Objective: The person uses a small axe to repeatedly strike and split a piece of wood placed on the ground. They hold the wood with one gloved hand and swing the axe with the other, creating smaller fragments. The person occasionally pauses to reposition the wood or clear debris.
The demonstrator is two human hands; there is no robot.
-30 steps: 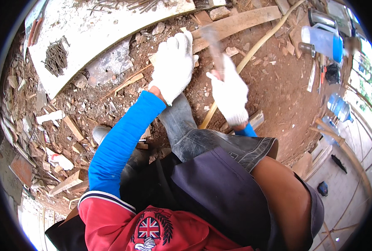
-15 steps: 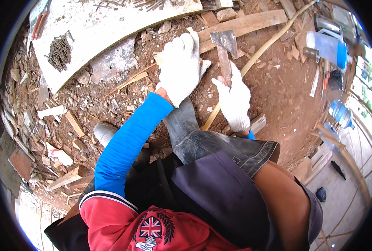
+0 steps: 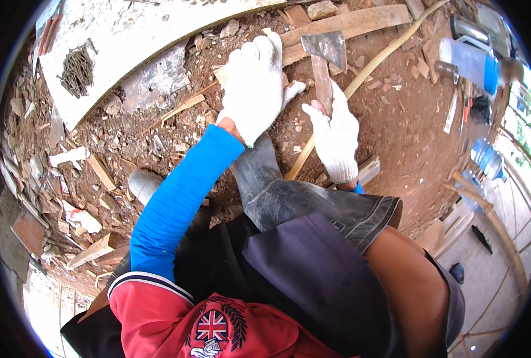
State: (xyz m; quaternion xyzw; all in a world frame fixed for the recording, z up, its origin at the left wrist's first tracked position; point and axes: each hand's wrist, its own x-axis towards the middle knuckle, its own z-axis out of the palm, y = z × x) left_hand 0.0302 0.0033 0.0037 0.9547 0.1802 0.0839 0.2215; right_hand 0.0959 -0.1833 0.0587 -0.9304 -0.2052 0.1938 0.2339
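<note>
My left hand (image 3: 255, 80), in a white knit glove, has curled fingers over a pale piece of wood (image 3: 221, 74), mostly hidden, and its thumb juts out to the right. To its right my right hand (image 3: 331, 137), gloved likewise, is closed round the wooden handle (image 3: 321, 80) of a small hatchet, whose dark metal head (image 3: 324, 48) lies over a long plank (image 3: 373, 21) and the dirt beside it. A grey rubber boot (image 3: 253, 173) is below the left glove. A thin yellowish pole (image 3: 385, 56) runs diagonally behind my right hand.
A white board (image 3: 128, 36) with a pile of nails (image 3: 76, 70) lies upper left. Wood scraps (image 3: 98, 170) and stones litter the dirt. Plastic jugs (image 3: 468, 62), bottles (image 3: 486, 158) and tools (image 3: 461, 113) are on the right, beside curved poles (image 3: 498, 221) and pale flooring.
The hatchet, blurred in motion a second ago, now shows sharply, its head a little further right. My left hand's thumb has swung outward to the right, away from its fingers.
</note>
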